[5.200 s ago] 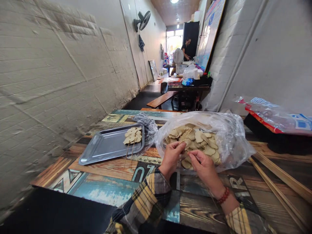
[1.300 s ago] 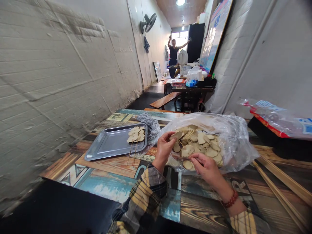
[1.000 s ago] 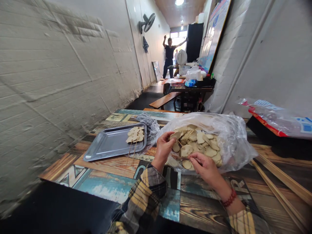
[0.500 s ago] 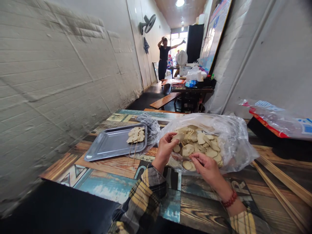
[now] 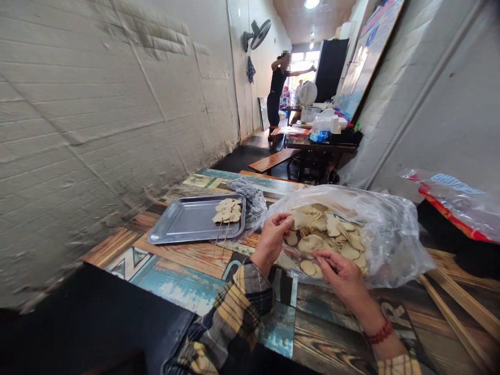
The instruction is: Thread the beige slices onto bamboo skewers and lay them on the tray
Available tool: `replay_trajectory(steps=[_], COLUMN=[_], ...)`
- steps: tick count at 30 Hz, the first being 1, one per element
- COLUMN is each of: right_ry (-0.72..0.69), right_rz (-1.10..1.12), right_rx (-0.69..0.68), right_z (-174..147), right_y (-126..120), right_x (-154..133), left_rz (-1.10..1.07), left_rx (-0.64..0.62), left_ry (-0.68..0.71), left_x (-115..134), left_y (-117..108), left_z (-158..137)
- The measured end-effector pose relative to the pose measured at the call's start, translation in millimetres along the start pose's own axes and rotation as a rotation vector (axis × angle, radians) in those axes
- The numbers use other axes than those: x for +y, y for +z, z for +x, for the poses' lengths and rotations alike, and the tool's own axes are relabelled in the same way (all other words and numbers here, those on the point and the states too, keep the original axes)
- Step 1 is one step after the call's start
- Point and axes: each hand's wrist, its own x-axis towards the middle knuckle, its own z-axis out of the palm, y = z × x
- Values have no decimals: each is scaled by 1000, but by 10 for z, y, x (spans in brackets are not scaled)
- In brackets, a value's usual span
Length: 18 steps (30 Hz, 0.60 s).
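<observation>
My left hand [image 5: 275, 237] pinches a thin beige slice [image 5: 300, 221] between thumb and fingertips, over an opened clear plastic bag [image 5: 394, 229]. Inside the bag lies a heap of similar flat slices [image 5: 344, 234]. My right hand [image 5: 341, 273] is closed in a pinch at the bag's near side, on what looks like a thin skewer, mostly hidden by the fingers. Another slice [image 5: 311, 243] lies right at those fingertips; whether it is on the skewer I cannot tell. To the left, skewered slices [image 5: 227, 211] rest on a metal tray [image 5: 183, 221], sticks over its near edge.
Long thin wooden sticks [image 5: 461, 302] lie on the table at right. Beyond them is a red-edged plastic package [image 5: 457, 208] on something black. A crumpled grey plastic bundle [image 5: 250, 195] sits beside the tray. Farther back are a bench [image 5: 273, 160], a cluttered table and a standing person [image 5: 278, 86].
The view has shifted, so the table things appear farther right. Both hands keep nearly the same pose over the bag. The person at the back has turned sideways.
</observation>
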Motion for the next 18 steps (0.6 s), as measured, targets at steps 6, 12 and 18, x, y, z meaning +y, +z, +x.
replay_trajectory(steps=[6, 12, 18], right_ry=[-22, -38, -77], right_rz=[-27, -56, -105], right_rx=[35, 46, 72], right_z=[-13, -15, -17], right_y=[16, 10, 18], right_x=[26, 26, 48], left_rz=[-70, -189, -229], left_rx=[40, 36, 16], left_ry=[-26, -89, -139], left_x=[-42, -66, -82], left_y=[4, 16, 11], left_z=[7, -16, -31])
